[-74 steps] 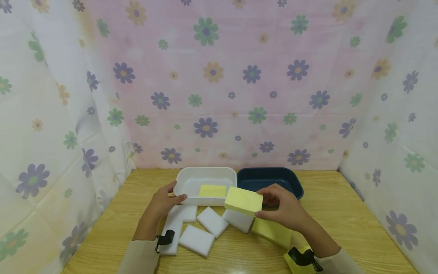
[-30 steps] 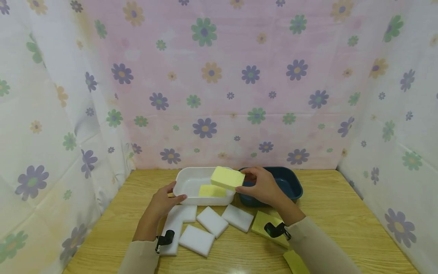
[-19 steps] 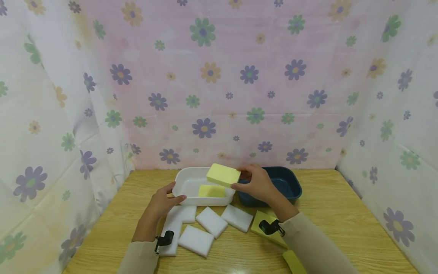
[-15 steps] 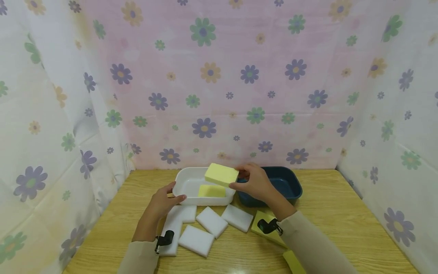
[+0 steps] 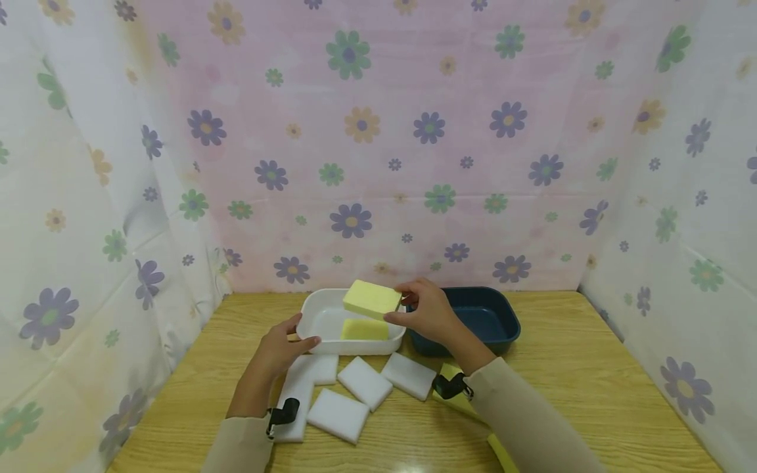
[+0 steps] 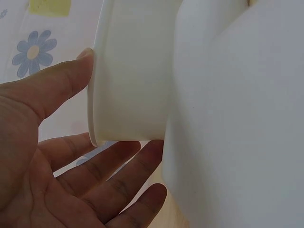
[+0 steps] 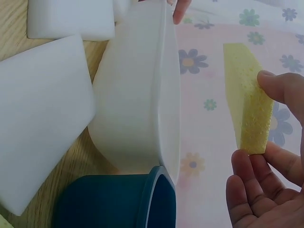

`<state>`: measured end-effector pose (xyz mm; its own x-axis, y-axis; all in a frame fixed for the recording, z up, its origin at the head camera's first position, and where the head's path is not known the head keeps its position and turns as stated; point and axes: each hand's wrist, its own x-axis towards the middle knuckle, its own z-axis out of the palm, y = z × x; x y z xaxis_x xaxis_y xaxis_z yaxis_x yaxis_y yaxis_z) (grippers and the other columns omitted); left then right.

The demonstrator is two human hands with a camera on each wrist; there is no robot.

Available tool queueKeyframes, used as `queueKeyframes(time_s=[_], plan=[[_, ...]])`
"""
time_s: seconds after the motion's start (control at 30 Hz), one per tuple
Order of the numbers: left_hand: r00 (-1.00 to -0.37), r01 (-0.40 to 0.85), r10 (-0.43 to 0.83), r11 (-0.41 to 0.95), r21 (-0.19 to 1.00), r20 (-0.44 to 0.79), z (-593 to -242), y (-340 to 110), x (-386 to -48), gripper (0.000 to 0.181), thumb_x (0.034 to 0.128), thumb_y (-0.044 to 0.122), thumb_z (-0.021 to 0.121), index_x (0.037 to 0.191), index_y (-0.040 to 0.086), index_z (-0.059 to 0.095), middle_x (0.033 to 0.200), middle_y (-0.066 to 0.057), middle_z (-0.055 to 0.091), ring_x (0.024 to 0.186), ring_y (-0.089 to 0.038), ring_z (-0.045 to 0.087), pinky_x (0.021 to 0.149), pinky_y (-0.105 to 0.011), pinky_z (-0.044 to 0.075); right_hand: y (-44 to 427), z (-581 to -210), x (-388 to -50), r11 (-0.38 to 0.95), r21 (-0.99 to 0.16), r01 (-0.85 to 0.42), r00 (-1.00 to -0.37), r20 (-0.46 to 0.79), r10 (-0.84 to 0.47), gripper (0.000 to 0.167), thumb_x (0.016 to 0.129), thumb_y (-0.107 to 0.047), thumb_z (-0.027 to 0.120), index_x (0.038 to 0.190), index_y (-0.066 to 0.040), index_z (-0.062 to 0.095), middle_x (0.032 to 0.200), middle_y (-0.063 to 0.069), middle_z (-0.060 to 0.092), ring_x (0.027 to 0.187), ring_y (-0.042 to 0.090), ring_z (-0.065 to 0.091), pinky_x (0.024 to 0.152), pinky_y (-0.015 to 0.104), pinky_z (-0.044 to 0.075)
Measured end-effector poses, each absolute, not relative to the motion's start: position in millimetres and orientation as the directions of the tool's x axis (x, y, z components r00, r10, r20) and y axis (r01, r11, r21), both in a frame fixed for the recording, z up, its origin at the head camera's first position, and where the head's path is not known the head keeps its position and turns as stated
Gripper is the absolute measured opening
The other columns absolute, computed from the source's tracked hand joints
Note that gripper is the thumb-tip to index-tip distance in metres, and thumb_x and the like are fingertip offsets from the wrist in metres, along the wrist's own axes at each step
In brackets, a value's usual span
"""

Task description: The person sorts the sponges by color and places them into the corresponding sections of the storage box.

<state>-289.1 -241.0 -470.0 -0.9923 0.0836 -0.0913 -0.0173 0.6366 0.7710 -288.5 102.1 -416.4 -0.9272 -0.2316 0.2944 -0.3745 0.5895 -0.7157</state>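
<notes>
My right hand [image 5: 427, 311] pinches a yellow sponge [image 5: 371, 299] by its right end, thumb on one side and fingers on the other. In the right wrist view this sponge [image 7: 247, 99] hangs clear of the white tub's rim. The white tub [image 5: 319, 316] stands at the back of the table with another yellow sponge [image 5: 365, 330] lying in it. My left hand [image 5: 282, 345] holds the tub's left front corner. In the left wrist view the thumb of the left hand [image 6: 71, 166] lies against the rim and the fingers reach round the tub's end.
A dark blue tub [image 5: 481, 322] adjoins the white one on the right. Several white sponges [image 5: 338, 415] lie in front on the wooden table [image 5: 591, 394]. Two yellow sponges [image 5: 501, 452] lie partly under the right forearm. Flowered cloth [image 5: 378, 144] hangs behind and at both sides.
My right hand has carried the yellow sponge leftward and up, from in front of the tubs to above the white tub. The left hand has stayed at the tub's corner.
</notes>
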Motion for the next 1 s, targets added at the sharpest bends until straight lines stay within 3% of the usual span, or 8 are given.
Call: queueKeyframes(time_s=[0.3,0.63,1.0], plan=[[-0.992,-0.007,0.090,0.638,0.770,-0.084,-467.9,-240.4,-287.5,0.097,0.0927,0.048,0.076,0.165,0.008,0.026,0.159,-0.025,0.043,0.137,-0.046,0.052,0.102,-0.061,0.052,94.8,-418.8,-297.6,0.599,-0.722,-0.345,-0.938,0.280,-0.204,0.063,0.080,-0.041,0.090,0.134,-0.014,0.069,0.121,0.004,0.063,0.103,0.023,0.070,0.084,0.037,0.060],[-0.993,-0.006,0.090,0.633,0.774,-0.081,-467.1,-240.4,-286.7,0.093,0.0946,0.043,0.075,0.165,0.008,0.025,0.159,-0.026,0.043,0.137,-0.047,0.052,0.100,-0.060,0.053,89.2,-423.7,-304.6,0.603,-0.721,-0.341,-0.940,0.270,-0.209,0.066,0.080,-0.043,0.090,0.135,-0.012,0.069,0.119,0.008,0.063,0.106,0.030,0.070,0.084,0.038,0.060],[-0.993,-0.012,0.086,0.631,0.775,-0.085,-468.6,-240.5,-287.4,0.096,0.0930,0.047,0.076,0.165,0.009,0.026,0.158,-0.025,0.044,0.137,-0.048,0.052,0.101,-0.061,0.052,85.0,-423.1,-304.8,0.601,-0.726,-0.334,-0.942,0.263,-0.206,0.065,0.081,-0.042,0.090,0.135,-0.012,0.069,0.124,0.013,0.063,0.102,0.021,0.068,0.085,0.038,0.060]])
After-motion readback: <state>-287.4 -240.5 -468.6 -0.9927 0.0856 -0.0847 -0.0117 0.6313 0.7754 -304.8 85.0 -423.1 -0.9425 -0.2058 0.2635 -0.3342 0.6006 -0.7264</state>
